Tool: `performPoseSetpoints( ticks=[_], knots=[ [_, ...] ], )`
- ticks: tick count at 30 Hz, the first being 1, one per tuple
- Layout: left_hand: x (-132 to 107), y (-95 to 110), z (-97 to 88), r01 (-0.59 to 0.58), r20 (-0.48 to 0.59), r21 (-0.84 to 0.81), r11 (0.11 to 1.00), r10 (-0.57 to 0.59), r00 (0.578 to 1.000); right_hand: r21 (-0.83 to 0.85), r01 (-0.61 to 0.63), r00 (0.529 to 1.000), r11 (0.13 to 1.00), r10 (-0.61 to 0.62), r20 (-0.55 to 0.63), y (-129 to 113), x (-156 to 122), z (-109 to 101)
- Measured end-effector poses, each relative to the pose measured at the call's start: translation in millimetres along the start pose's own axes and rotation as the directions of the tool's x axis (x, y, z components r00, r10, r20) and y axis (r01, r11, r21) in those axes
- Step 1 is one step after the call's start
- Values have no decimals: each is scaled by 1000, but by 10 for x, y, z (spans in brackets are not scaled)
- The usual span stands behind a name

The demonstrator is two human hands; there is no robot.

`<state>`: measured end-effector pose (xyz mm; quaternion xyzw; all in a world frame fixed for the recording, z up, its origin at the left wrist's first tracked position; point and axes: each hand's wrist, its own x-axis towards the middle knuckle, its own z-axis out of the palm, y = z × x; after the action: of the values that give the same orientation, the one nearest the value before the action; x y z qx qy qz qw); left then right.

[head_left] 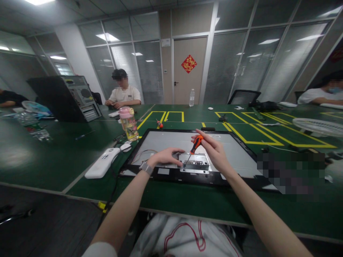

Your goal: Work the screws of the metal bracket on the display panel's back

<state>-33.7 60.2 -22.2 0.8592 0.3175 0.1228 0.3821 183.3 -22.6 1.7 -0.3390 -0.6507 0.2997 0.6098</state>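
A flat display panel with a black frame lies back side up on the table in front of me. A silver metal bracket sits at its near middle edge. My right hand grips an orange-and-black screwdriver, tilted, its shaft pointing down at the bracket's left part. Beside that tip, my left hand rests with thumb and fingers apart at the bracket's left end. The exact contact under the left fingers is hidden, and the screw at the tip is too small to make out.
Left of the panel stand a white handheld fan-like device and a pink-lidded bottle. A computer tower is farther left. Across the green table sits a person; a water bottle stands at the back. A white fan lies right.
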Motion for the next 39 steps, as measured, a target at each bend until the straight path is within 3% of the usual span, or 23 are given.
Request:
performPoseSetpoints(
  ticks=[6,12,18,23,28,34,36,39],
  knots=[
    [-9,17,9,24,-14,-6,1000,-24,1000,-84,2,992,996,-12,-128,-6,-2,15],
    [3,-20,11,10,-3,-27,1000,-10,1000,18,-34,999,999,34,12,-26,-8,24],
    [-2,2,13,17,-19,16,1000,-17,1000,-183,46,989,982,-70,-131,3,-9,35],
    [-9,15,5,8,-7,13,1000,-8,1000,-87,33,998,996,-38,-57,11,-19,32],
    [8,-31,5,1,-7,15,1000,-1,1000,-136,30,990,990,-48,-134,8,-16,39],
    [6,-27,10,5,-1,7,1000,-5,1000,-17,-5,998,1000,6,68,17,-23,42],
    [2,-23,8,5,0,8,1000,-5,1000,-51,-6,1000,999,7,19,25,-22,50],
    [4,-35,3,5,-3,21,1000,-5,1000,-129,29,987,991,-48,-150,31,-12,46]
  ],
)
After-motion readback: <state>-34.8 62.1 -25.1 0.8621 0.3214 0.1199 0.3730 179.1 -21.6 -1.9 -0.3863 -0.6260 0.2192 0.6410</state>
